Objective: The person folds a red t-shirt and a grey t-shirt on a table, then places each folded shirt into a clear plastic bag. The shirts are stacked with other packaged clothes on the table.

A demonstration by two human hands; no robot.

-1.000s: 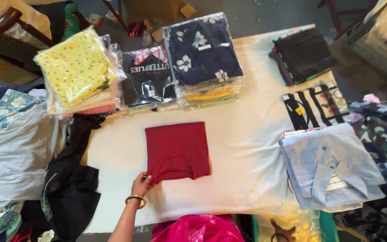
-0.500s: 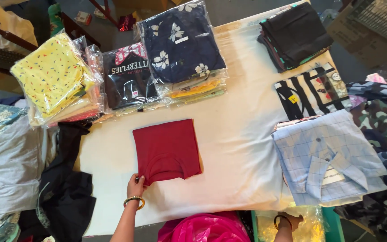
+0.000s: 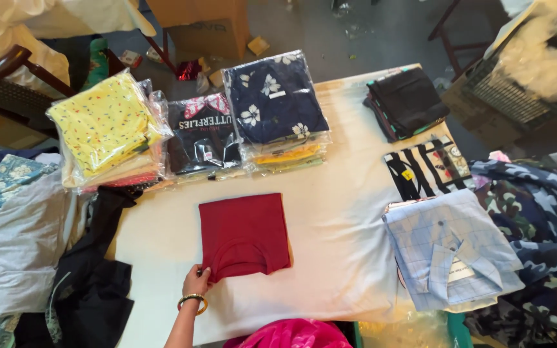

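A folded dark red shirt (image 3: 245, 233) lies on the white table (image 3: 330, 258), collar end toward me. My left hand (image 3: 196, 281), with a gold bangle on the wrist, pinches the near left corner of that shirt. My right hand is out of view.
Bagged shirts stand along the far edge: a yellow stack (image 3: 106, 131), a black one (image 3: 202, 134), a navy floral stack (image 3: 277, 106). A dark folded pile (image 3: 406, 101), a black-and-white shirt (image 3: 425, 166) and a folded light blue shirt (image 3: 451, 250) lie at right. Camouflage cloth (image 3: 536, 212) and dark clothes (image 3: 91, 283) hang off the sides.
My left hand stays at the red shirt's near left corner. The right wrist seen low in the frame half a second ago is gone from view. The camera has shifted.
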